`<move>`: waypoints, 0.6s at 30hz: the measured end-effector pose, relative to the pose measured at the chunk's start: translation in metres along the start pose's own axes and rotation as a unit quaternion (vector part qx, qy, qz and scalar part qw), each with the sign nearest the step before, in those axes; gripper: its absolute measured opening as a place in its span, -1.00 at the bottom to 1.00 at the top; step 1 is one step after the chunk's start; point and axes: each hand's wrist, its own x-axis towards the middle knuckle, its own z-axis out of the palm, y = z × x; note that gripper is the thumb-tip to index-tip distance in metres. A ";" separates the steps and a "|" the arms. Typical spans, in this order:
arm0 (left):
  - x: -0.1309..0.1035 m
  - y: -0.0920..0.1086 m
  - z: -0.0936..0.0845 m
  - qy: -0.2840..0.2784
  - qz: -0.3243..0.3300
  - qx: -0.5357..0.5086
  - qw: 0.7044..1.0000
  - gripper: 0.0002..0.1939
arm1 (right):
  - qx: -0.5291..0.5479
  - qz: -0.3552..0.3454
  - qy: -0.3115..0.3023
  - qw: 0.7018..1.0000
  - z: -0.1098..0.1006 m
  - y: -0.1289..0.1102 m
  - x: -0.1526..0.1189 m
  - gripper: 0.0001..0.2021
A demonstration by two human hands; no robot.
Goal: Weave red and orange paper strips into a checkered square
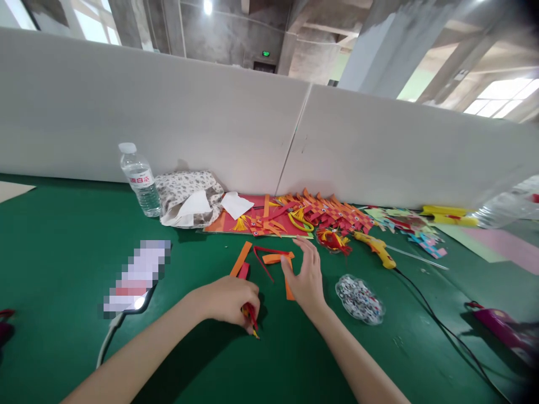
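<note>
My left hand is closed around a small red and yellow piece, partly hidden by the fingers. Just beyond it lie an orange strip and a short red strip. My right hand has its fingers apart over the table, beside a folded orange strip and a thin red strip. Whether its fingertips touch the orange strip I cannot tell. Red and orange woven paper pieces are piled near the partition.
A glue gun with a black cord and a dish of small beads or eyes lie right. A phone, water bottle and patterned tissue bag are left. A white partition borders the green table.
</note>
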 end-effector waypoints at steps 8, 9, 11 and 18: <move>0.010 0.005 -0.003 0.211 -0.054 -0.310 0.926 -0.76 | 0.287 0.101 -0.293 0.906 -0.020 -0.026 -0.004 -0.72; 0.011 0.003 -0.003 0.239 -0.068 -0.341 0.907 -0.75 | 0.299 0.101 -0.312 0.896 -0.020 -0.031 -0.005 -0.73; 0.014 -0.002 -0.003 0.265 -0.075 -0.375 0.885 -0.73 | 0.300 0.109 -0.306 0.897 -0.018 -0.036 -0.008 -0.74; 0.025 -0.006 0.012 0.286 -0.086 -0.483 0.823 -0.70 | 0.310 0.175 -0.292 0.888 -0.003 -0.031 -0.011 -0.74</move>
